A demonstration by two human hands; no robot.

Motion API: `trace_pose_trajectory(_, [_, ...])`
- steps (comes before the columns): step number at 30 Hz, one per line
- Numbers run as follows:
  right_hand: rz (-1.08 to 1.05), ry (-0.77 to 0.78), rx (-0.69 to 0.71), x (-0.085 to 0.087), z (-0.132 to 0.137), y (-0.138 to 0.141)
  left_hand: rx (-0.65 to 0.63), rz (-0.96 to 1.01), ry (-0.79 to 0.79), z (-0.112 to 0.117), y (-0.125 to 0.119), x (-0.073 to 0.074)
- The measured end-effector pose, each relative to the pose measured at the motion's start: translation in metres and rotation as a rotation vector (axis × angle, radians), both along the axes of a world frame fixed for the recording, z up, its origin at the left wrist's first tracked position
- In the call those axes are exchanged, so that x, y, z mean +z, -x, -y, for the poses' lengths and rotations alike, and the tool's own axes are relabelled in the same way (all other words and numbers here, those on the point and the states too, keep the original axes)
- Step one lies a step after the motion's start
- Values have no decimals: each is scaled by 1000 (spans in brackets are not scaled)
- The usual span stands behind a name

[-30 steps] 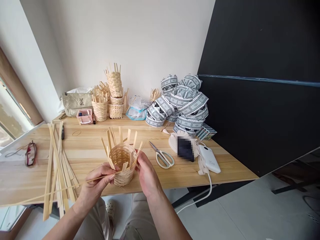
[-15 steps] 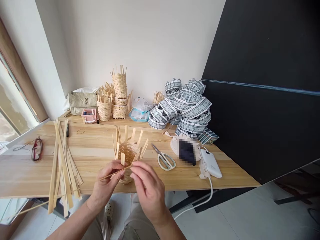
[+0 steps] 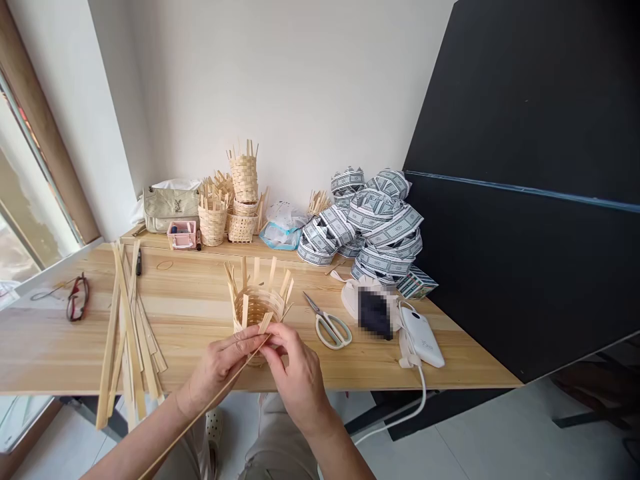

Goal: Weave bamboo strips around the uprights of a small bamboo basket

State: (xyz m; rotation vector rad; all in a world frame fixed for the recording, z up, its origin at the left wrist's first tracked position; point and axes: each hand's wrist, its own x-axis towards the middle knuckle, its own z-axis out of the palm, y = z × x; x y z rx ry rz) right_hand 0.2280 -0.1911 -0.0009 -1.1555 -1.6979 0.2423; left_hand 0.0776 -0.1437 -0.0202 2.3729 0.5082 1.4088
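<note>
A part-woven bamboo basket (image 3: 257,305) stands near the table's front edge, its upright stakes sticking up around the rim. My left hand (image 3: 227,360) is closed on the near side of the rim, its fingertips pressed beside a stake. From the rim a long thin bamboo strip (image 3: 210,401) runs down to the lower left, across my left wrist. My right hand (image 3: 299,380) pinches this strip at the near right of the rim, close to the left fingertips. Both hands cover the basket's lower front.
Loose flat bamboo strips (image 3: 131,333) lie at left, near red-framed glasses (image 3: 77,298). Scissors (image 3: 327,322) rest right of the basket, and a white power bank (image 3: 421,337) with a cable lies farther right. Finished baskets (image 3: 244,179) and patterned paper rings (image 3: 373,213) are stacked behind.
My hands have come closer together at the rim, the left moving right. The thin strip now slants more steeply down to the lower left. The view has shifted slightly.
</note>
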Motion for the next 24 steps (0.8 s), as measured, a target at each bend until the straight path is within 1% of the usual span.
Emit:
trace_pose_trajectory(3, [-82,41,50,4,-2,-2,26,-51,-112,-5,5,0])
trace_pose_trajectory(5, [-77,44,66,7,-3,-3,53,-56,-119,-5,8,-3])
trace_pose_trajectory(6, [-54,33,63,9,-4,-4,59,-60,-95,-3,9,-6])
trace_pose_trajectory(8, [5,2,42,13,-5,-5,65,-53,-20,1,12,-11])
trace_pose_trajectory(10, [52,-9,27,17,-6,-5,119,13,77,4,13,-13])
trace_pose_trajectory(12, [78,6,26,20,-7,-5,172,167,204,5,12,-9])
trace_pose_trajectory(13, [85,14,29,22,-8,-4,172,257,283,4,11,-5])
trace_pose_trajectory(15, [88,27,45,23,-9,-3,103,375,437,2,9,5])
trace_pose_trajectory(17, [75,40,63,24,-10,-3,26,390,550,-1,7,15])
trace_pose_trajectory(18, [68,46,71,25,-11,-3,9,379,584,-2,6,19])
trace_pose_trajectory(21, [46,54,75,23,-12,-3,18,374,660,-4,6,26])
trace_pose_trajectory(24, [55,10,66,19,-15,-4,22,422,705,-7,4,26])
